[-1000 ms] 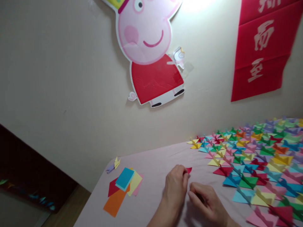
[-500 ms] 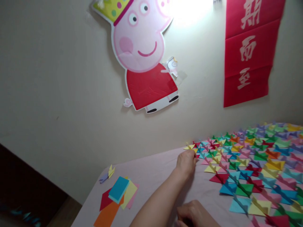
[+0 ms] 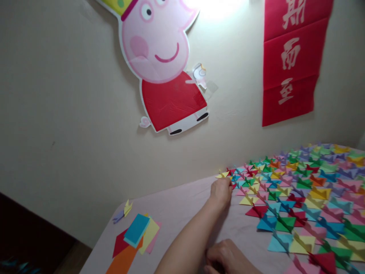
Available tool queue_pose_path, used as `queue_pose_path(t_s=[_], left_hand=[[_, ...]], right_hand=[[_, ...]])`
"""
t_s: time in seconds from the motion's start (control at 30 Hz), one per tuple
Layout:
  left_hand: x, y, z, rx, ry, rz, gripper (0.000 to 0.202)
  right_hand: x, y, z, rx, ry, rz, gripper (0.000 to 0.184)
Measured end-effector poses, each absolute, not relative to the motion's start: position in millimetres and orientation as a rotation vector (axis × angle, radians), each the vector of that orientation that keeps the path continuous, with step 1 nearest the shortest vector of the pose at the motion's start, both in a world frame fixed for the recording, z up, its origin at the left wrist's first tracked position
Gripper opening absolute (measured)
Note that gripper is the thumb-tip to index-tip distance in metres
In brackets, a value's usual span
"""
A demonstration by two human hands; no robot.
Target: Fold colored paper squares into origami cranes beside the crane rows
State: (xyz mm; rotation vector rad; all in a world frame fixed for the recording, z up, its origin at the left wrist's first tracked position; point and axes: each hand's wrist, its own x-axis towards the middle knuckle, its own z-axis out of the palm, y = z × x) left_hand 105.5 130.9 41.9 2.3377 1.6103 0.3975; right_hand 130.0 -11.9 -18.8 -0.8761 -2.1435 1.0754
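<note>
My left hand reaches out to the near-wall end of the rows of folded paper cranes. Its fingers are pinched together at a paper crane, of which a bit of yellow shows past the knuckles; the rest is hidden behind the hand. Just beyond stands a pale yellow crane with spread wings. Lower down, my right hand rests on the pinkish sheet with its fingers curled in. Whether anything is inside that hand is hidden.
Coloured paper sheets lie fanned out at the left, with a yellow folded piece and a purple one behind them. The wall with a cartoon pig cutout and a red banner rises at the back.
The whole view has shifted a little, so things appear further left. Both hands keep nearly the same pose and place against the cranes and sheet.
</note>
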Motion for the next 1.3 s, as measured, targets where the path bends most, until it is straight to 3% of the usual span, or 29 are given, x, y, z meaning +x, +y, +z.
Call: queue_pose_path(t_s=[0.2,0.33,0.47,0.6,0.87,1.07,1.3], left_hand=[[105.4,118.7,46.5,2.354,1.628,0.444,0.028],[78.6,100.8,53.0,2.328,1.65,0.543,0.043],[22.0,62.9,42.0,2.134,1.644,0.931,0.032],[-30.9,5.9,17.2,2.062,1.643,1.004,0.027],[-125.1,-42.2,3.5,2.085,2.031,0.97,0.029],[-194.2,-28.9,4.6,1.845,2.544,0.639,0.043],[-214.9,-33.4,-0.7,1.8,2.601,0.388,0.052]], right_hand=[[129.9,-12.5,-11.3,-0.854,-2.121,1.094,0.019],[131.3,-11.3,-2.4,-0.86,-2.029,1.185,0.029],[133.1,-9.2,0.5,-0.877,-1.828,1.358,0.038],[135.3,-7.1,0.9,-0.89,-1.734,1.465,0.046],[142.5,-7.1,7.3,-0.929,-1.721,1.5,0.054],[142.6,-7.9,7.2,-0.921,-1.721,1.482,0.053],[142.2,-6.8,4.8,-0.912,-1.719,1.509,0.052]])
